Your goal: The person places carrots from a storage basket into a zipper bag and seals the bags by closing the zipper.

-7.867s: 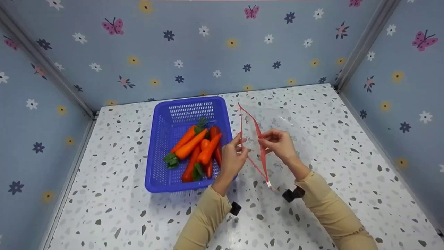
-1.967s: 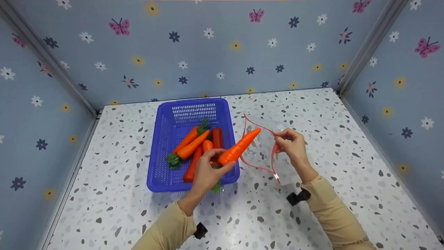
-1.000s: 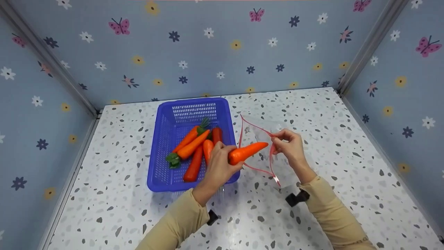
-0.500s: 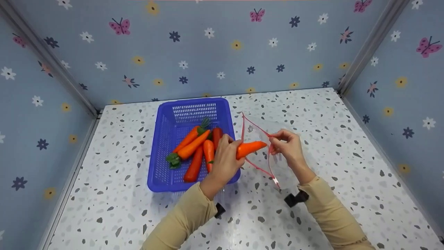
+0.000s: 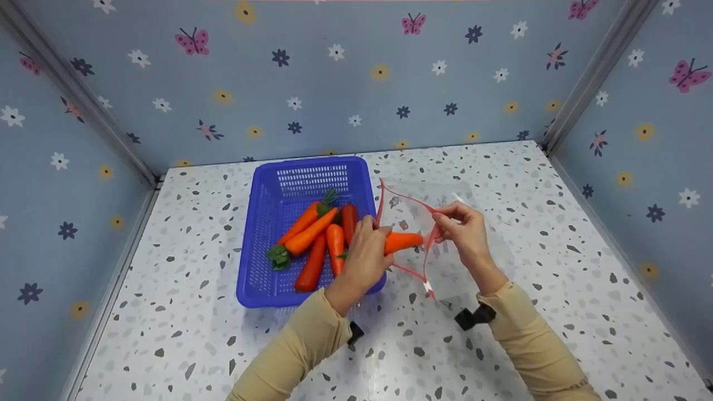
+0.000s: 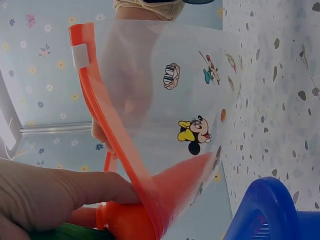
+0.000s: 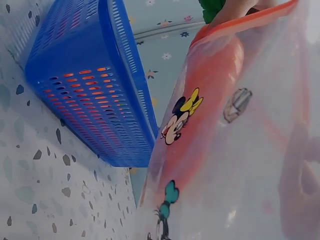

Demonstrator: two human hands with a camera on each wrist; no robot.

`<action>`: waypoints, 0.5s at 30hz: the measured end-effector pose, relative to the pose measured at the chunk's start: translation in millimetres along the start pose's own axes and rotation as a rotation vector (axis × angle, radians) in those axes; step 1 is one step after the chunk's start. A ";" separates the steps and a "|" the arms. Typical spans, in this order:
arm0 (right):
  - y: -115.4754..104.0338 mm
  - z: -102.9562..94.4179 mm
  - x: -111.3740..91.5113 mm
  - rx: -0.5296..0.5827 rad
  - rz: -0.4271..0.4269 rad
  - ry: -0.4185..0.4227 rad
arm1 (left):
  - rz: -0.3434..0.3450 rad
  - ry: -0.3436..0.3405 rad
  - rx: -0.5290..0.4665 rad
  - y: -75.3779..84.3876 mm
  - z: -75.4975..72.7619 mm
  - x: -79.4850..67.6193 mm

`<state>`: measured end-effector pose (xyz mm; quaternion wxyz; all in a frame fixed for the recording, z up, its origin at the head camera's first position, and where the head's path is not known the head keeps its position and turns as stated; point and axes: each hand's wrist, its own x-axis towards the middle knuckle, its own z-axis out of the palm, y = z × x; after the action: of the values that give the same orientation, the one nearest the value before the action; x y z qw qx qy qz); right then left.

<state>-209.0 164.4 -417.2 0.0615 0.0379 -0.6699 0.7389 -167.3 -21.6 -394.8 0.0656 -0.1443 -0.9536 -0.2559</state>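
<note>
My left hand (image 5: 363, 252) grips an orange carrot (image 5: 404, 241) near its leafy end, over the basket's right side. The carrot's narrow part lies inside the mouth of a clear zip bag (image 5: 465, 273); in the left wrist view its thick end (image 6: 129, 221) and green top are outside the red zip edge. Cartoon figures are printed on the bag. My right hand (image 5: 467, 233) pinches the bag's red edge on the right, holding the mouth apart. Through the film, the right wrist view shows the carrot's length (image 7: 197, 125). Several carrots (image 5: 312, 231) lie in the blue basket.
The blue plastic basket (image 5: 245, 250) stands left of the bag on a speckled white table (image 5: 184, 334). A blue wall (image 5: 356, 83) with flowers and butterflies runs behind, and similar side walls (image 5: 657, 167) flank the table.
First both hands held the bag's mouth apart. Then my left hand took a carrot from the basket, turned it rightward and moved its narrow part into the bag. The right hand stayed on the edge.
</note>
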 end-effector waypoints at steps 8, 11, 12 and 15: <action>0.0 1.8 0.1 0.044 -0.025 0.023 | -0.001 0.036 -0.140 0.9 0.9 4.8; 1.3 1.4 0.5 0.044 -0.022 0.034 | 0.013 0.072 -0.149 1.1 0.7 5.4; 1.7 1.2 0.7 0.040 -0.022 0.037 | 0.024 0.090 -0.146 0.9 0.9 5.6; 1.6 0.5 1.2 0.030 -0.017 0.047 | 0.065 0.150 -0.139 0.1 0.8 4.9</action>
<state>-210.4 163.8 -418.6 0.0831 0.0273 -0.6567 0.7491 -172.0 -19.9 -394.5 0.1348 -0.1600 -0.9208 -0.3292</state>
